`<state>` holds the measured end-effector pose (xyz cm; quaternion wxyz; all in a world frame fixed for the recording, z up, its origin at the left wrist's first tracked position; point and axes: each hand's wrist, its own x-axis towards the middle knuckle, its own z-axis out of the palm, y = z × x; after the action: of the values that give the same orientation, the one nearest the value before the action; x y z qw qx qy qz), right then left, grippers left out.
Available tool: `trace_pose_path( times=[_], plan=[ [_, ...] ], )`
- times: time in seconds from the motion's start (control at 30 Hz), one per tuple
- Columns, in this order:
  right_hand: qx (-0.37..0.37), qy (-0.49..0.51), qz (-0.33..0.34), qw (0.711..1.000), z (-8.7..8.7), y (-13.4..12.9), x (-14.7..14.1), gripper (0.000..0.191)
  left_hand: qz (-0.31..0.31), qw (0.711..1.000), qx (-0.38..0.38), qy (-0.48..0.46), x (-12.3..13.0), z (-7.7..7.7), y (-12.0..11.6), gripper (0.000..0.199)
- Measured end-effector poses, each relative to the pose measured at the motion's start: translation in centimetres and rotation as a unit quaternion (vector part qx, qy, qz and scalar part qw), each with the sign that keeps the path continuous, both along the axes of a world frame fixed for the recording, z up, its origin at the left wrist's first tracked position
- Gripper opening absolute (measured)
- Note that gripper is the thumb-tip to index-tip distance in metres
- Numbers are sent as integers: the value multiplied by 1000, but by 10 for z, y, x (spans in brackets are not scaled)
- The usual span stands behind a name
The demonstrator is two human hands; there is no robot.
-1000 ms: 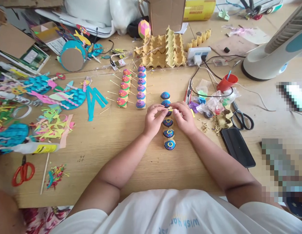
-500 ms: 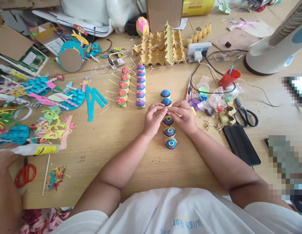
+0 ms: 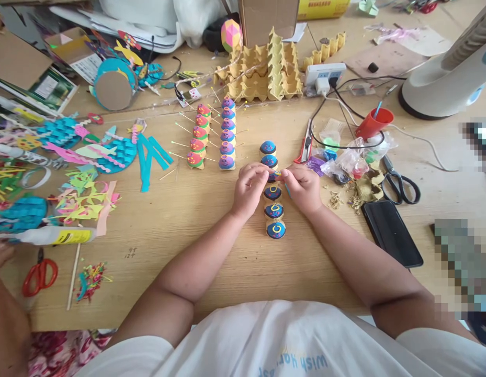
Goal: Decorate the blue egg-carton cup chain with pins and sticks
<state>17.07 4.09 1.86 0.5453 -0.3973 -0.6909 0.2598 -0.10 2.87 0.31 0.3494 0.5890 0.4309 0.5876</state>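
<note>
In the head view, six blue domes (image 3: 272, 193) are standing in one row on the table (image 3: 211, 256), the third from the far end partly hiding behind the fingers. Further left, six purple domes (image 3: 227, 148) and five red-green domes (image 3: 197, 145) are forming two more rows. Two pairs of scissors are lying there: one red (image 3: 40, 276), one black (image 3: 400, 184). The blue domes are having dark rims and small reddish marks, and the nearest three are wearing yellow rings (image 3: 280, 229). The left hand (image 3: 248, 191) and the right hand (image 3: 304, 186) are curling their fingers, thumbs near forefingers; between their tips one yellow bit (image 3: 279, 173) is showing, but which hand is gripping it, I cannot tell.
</note>
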Motion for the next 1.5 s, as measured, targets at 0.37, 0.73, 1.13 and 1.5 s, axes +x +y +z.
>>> trace_pose_path(
  times=[0.37,0.73,1.13,1.5],
  plan=[
    [-15,-4,32,999,0,1,1,67,-8,998,36,45,0,-2,0,24],
    [3,-6,60,998,-4,2,0,67,-12,999,43,20,0,-5,1,17],
    [82,-41,66,994,-9,5,-1,26,-36,995,-22,-89,0,-11,5,29],
    [62,0,36,997,-5,3,-4,29,-21,997,-22,-74,-3,-9,4,42]
  ],
)
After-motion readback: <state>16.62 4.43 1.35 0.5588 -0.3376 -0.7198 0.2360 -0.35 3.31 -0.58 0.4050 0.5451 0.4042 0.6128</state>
